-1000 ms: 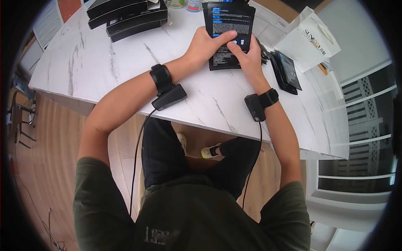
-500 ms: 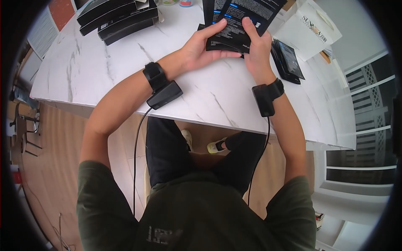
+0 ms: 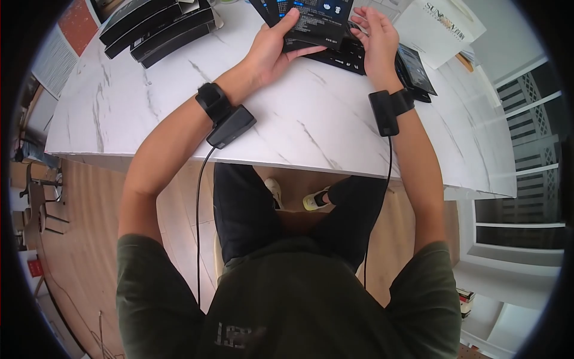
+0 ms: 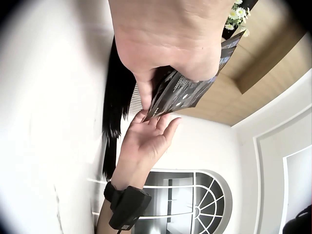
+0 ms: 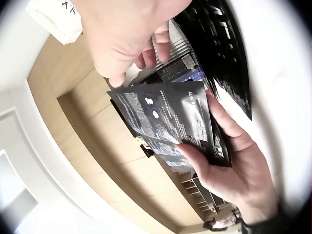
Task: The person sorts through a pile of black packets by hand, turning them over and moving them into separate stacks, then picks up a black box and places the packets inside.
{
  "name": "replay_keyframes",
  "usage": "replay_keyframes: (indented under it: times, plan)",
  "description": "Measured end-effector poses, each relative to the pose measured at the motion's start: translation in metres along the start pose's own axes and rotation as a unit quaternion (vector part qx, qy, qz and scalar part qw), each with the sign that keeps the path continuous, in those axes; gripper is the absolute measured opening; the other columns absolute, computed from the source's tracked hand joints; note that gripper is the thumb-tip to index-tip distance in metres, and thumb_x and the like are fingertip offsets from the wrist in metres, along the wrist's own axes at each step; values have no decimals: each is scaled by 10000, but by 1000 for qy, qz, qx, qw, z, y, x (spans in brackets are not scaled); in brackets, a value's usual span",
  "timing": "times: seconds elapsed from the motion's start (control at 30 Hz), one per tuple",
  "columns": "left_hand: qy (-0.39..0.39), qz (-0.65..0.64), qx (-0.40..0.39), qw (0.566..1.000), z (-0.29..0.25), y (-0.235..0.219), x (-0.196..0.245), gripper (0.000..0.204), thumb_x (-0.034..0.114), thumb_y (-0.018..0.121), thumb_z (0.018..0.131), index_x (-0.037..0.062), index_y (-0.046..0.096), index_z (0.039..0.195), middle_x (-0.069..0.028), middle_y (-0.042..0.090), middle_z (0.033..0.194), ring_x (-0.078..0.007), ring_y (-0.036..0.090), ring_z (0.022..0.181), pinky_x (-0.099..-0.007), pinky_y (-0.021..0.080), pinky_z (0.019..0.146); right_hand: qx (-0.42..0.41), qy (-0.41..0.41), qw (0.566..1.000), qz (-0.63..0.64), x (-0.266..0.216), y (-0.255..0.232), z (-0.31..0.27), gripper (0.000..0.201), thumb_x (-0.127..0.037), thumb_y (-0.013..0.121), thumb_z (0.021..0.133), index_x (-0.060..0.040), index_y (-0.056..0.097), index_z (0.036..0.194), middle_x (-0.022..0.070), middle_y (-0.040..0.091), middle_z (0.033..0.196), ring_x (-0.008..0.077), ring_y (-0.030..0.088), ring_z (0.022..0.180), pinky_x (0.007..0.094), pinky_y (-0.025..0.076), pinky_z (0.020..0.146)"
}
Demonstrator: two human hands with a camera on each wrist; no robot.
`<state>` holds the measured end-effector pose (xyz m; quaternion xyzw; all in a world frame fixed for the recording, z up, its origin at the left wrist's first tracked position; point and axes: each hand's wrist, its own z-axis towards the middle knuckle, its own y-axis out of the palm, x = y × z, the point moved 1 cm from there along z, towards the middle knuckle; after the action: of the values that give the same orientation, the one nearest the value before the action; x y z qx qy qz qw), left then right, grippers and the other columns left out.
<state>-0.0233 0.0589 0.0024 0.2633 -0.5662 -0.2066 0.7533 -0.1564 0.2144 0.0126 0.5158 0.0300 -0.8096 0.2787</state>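
My left hand (image 3: 267, 57) holds a fanned bunch of flat black packets (image 3: 314, 27), printed with white and blue text. Its thumb lies across the front and its fingers pass behind, as the right wrist view shows with the thumb on the front packet (image 5: 165, 117). My right hand (image 3: 378, 45) is just right of the bunch, palm turned inward, fingers loosely bent and holding nothing. In the left wrist view the right fingertips (image 4: 163, 122) come close to the packets' lower edge. Under the bunch, a pile of black packets (image 3: 341, 58) lies on the table.
Black boxes (image 3: 173, 36) are stacked at the back left of the marbled white table (image 3: 179, 90). On the right, another pile of dark packets (image 3: 417, 72) lies in front of a white paper bag (image 3: 442, 30). Cables hang from both wrist devices.
Both hands held the packets earlier. The right hand has let go and moved slightly right, while the bunch has spread into a fan in the left hand. The head view has shifted somewhat.
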Motion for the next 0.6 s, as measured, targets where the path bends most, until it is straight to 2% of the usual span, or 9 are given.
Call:
replay_keyframes:
  times: [0.1, 0.17, 0.23, 0.33, 0.43, 0.47, 0.5, 0.57, 0.6]
  plan:
    - [14, 47, 7, 999, -1, 1, 2, 360, 247, 506, 958, -15, 469, 1201, -164, 579, 1167, -289, 592, 1070, -442, 520, 914, -43, 57, 997, 20, 4, 19, -10, 326, -259, 581, 924, 6, 557, 1112, 68, 624, 1066, 132, 596, 942, 268, 496, 780]
    - [25, 73, 13, 997, -4, 3, 0, 342, 235, 539, 944, 6, 484, 1191, -136, 596, 1139, -255, 615, 1023, -402, 540, 876, -126, 23, 991, -47, 0, 32, -25, 409, -309, 644, 881, -1, 560, 1137, 58, 633, 1045, 106, 611, 889, 231, 486, 785]
    - [41, 86, 20, 995, -4, 5, -1, 329, 237, 558, 935, 21, 507, 1178, -93, 622, 1102, -194, 637, 969, -362, 544, 854, -104, 30, 992, -61, -1, 38, -30, 387, -329, 679, 848, 17, 623, 1011, 53, 649, 942, 92, 581, 819, 232, 461, 740]
    - [35, 48, 59, 996, -6, 9, 3, 308, 221, 589, 917, 37, 531, 1157, -77, 635, 1063, -176, 647, 924, -327, 552, 812, -100, 28, 982, -156, -4, 28, -24, 382, -345, 695, 833, 10, 639, 960, 45, 651, 887, 86, 571, 776, 239, 460, 714]
    - [65, 74, 79, 992, -1, 0, 0, 299, 237, 597, 914, 32, 549, 1126, -61, 636, 1042, -159, 645, 899, -320, 551, 793, 33, -23, 964, -264, 4, 14, -13, 348, -335, 698, 836, -4, 657, 935, 31, 650, 855, 67, 564, 788, 229, 452, 712]
    - [72, 43, 79, 993, -1, 4, 2, 290, 210, 587, 917, 5, 552, 1119, -76, 638, 1046, -165, 635, 917, -313, 533, 812, 68, 0, 967, -245, 4, 4, -6, 361, -350, 694, 837, -7, 655, 944, 20, 643, 855, 62, 549, 775, 226, 444, 702]
    - [79, 10, 80, 994, -1, 10, 5, 283, 183, 577, 919, -21, 555, 1113, -90, 641, 1049, -172, 624, 935, -306, 516, 832, 99, -26, 965, -241, -20, 14, -11, 320, -224, 633, 884, 37, 573, 1059, 65, 625, 948, 153, 575, 835, 277, 465, 772]
    - [78, -11, 93, 993, -2, 10, 5, 291, 155, 572, 919, -46, 547, 1128, -104, 636, 1068, -179, 605, 970, -299, 492, 864, 164, -62, 980, -95, -24, 8, -5, 331, -241, 632, 891, 31, 569, 1069, 65, 618, 964, 145, 567, 827, 265, 459, 752]
    - [74, 0, 103, 992, 1, 5, 6, 308, 154, 577, 917, -45, 535, 1148, -104, 629, 1084, -180, 597, 987, -300, 485, 877, 149, -76, 986, -20, -25, 8, -2, 317, -247, 619, 903, 22, 575, 1065, 66, 623, 965, 141, 579, 826, 267, 470, 735]
